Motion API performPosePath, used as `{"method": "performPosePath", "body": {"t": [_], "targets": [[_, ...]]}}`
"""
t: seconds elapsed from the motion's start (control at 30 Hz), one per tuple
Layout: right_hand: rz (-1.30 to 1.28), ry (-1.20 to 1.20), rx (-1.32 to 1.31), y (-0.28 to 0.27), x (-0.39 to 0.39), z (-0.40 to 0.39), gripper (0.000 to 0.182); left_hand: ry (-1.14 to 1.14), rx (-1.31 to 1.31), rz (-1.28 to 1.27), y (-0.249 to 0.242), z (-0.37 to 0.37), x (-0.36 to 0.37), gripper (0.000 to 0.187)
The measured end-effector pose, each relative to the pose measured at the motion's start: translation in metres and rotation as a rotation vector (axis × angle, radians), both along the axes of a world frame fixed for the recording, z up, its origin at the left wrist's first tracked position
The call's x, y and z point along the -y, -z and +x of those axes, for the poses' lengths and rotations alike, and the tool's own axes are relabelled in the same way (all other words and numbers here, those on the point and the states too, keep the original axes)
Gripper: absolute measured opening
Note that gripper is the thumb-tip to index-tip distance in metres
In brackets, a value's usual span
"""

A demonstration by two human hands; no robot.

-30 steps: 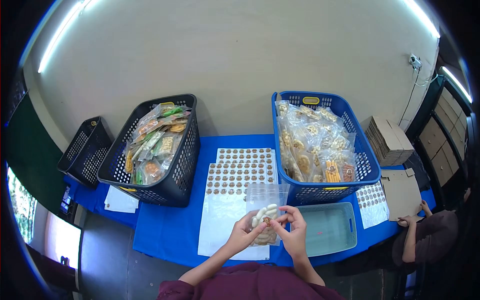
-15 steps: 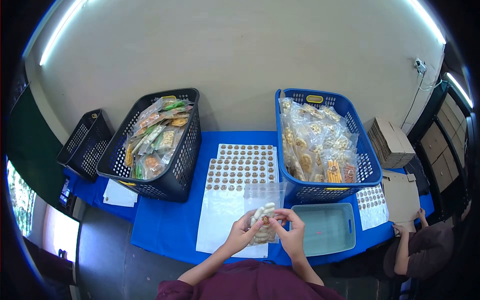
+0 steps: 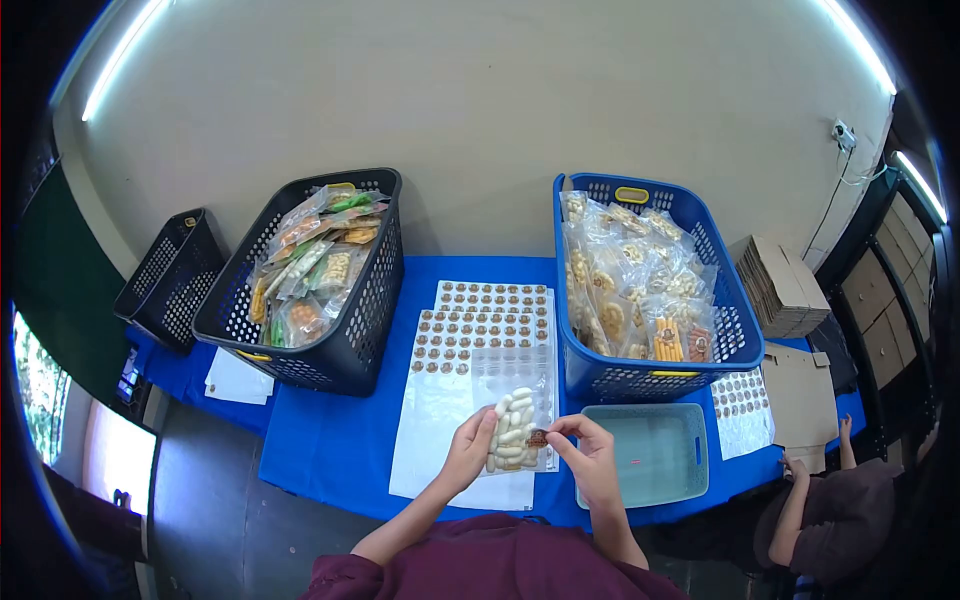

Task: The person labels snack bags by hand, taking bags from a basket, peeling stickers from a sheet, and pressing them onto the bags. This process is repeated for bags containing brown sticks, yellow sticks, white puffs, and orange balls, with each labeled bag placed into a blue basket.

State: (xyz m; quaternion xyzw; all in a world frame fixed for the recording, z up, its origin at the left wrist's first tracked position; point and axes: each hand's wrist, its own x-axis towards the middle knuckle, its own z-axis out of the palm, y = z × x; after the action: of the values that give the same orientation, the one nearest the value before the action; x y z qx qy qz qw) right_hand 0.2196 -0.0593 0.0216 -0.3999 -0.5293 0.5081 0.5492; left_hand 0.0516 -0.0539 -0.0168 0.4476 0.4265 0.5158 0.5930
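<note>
My left hand [image 3: 467, 452] is closed on the left edge of a clear plastic bag [image 3: 512, 385] filled with white, finger-shaped snack pieces. The bag hangs tilted over the sticker sheets, its upper part flat and unfilled. Between the thumb and fingertips of my right hand [image 3: 588, 455] is a small round brown sticker [image 3: 538, 438], which overlaps the bag's right side in this view. Beneath the bag lie white sheets [image 3: 480, 300] printed with rows of the same round brown stickers; the bag and my hands hide part of them.
A black basket [image 3: 375, 310] of mixed snack bags stands left, a blue basket [image 3: 735, 310] of snack bags right. Near my right hand is a pale green tray [image 3: 650, 455]. Another sticker sheet [image 3: 742, 405], stacked cardboard [image 3: 785, 290] and a co-worker's hands [image 3: 797, 465] are farther right.
The sticker has moved from the bag's middle to its right side, pinched in my right hand. My right thumb has come away from the bag's front; the bag has tilted and shifted slightly left.
</note>
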Motion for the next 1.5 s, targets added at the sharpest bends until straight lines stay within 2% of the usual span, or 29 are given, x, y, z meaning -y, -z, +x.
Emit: {"method": "performPosePath", "body": {"t": [0.03,0.23,0.43,0.83,1.03,1.13,1.23,1.27,1.37,1.4,1.5], "targets": [[-0.047,0.003,0.006,0.002,0.000,0.000,0.006,0.016,-0.012,0.013,0.001,0.001,0.001,0.035],[0.100,0.186,0.302,0.005,0.000,-0.008,0.013,0.087,-0.044,0.049,0.001,0.003,0.004,0.035],[0.056,0.149,0.297,0.004,0.000,-0.008,0.027,0.122,-0.022,0.060,-0.003,0.006,0.008,0.036],[0.120,0.171,0.329,0.002,0.000,-0.007,0.028,0.165,-0.001,0.051,-0.006,0.008,0.009,0.036],[0.189,0.312,0.605,0.001,0.001,-0.005,0.040,0.142,0.031,0.042,-0.008,0.008,0.008,0.035],[0.122,0.285,0.300,0.012,-0.005,-0.002,0.050,0.154,0.104,-0.006,-0.004,0.005,0.008,0.038],[0.001,0.122,0.156,0.017,-0.003,-0.006,0.058,0.182,0.019,0.066,-0.004,0.010,0.010,0.036],[0.000,0.085,0.123,0.024,-0.005,-0.006,0.047,0.192,0.016,0.081,-0.003,0.013,0.011,0.036],[-0.250,-0.109,-0.276,0.024,-0.005,-0.002,0.031,0.217,-0.041,0.097,-0.007,0.018,0.013,0.037],[-0.229,-0.081,-0.274,0.023,-0.003,-0.001,0.018,0.227,-0.043,0.112,-0.006,0.019,0.013,0.037],[-0.180,-0.051,-0.285,0.034,0.001,0.004,0.020,0.255,-0.044,0.142,-0.005,0.023,0.015,0.037]]}}
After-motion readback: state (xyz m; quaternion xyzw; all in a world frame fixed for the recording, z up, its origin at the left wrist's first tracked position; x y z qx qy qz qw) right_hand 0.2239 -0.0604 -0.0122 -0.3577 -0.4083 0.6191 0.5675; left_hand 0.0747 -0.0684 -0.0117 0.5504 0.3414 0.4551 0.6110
